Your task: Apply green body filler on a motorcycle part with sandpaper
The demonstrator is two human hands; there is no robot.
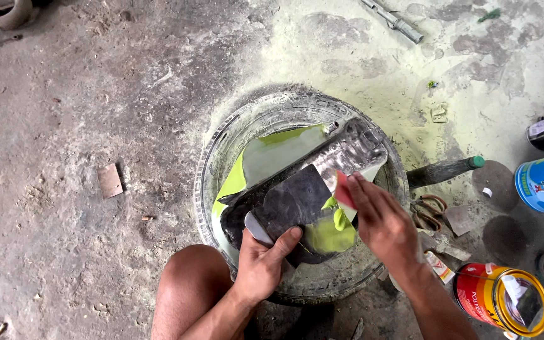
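Left hand [260,261] is clamped on the dark plate [297,201] over the tire [221,145], right hand [382,220] pinching the red spreader [344,189] at 3 o'clock, so green putty [328,233] could easily drip off.

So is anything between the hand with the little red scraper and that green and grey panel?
Nothing visible. The right hand holds the red scraper right at the panel, which the left hand grips on the tyre.

Panel [297,182] on tyre [221,151] (cans [505,296] right)
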